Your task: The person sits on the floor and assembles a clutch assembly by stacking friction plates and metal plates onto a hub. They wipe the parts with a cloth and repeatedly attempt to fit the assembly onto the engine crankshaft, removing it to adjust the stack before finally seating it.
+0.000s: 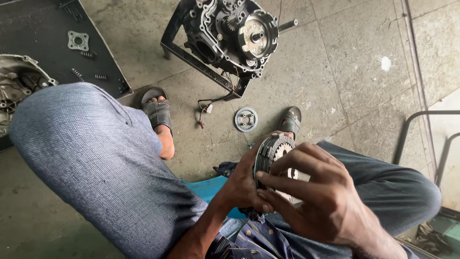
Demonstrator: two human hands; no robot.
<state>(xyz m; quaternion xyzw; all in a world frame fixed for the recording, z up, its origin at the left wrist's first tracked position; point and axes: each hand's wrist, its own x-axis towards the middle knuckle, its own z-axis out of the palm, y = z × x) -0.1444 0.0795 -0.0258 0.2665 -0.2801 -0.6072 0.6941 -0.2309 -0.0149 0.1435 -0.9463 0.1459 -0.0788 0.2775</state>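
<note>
Head view: both hands, left hand (244, 184) and right hand (316, 201), fingers clamped on clutch plate stack (270, 153), aligning plates; next likely needs seating into far engine (230, 33).

grey checked trousers (96, 158) — blue stool (211, 187)

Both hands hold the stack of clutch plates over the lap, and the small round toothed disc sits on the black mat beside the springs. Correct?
Not quite. In the head view both hands, left and right, do hold the clutch plate stack, but the small round disc lies on the bare concrete floor between the sandalled feet, not on the black mat.
</note>
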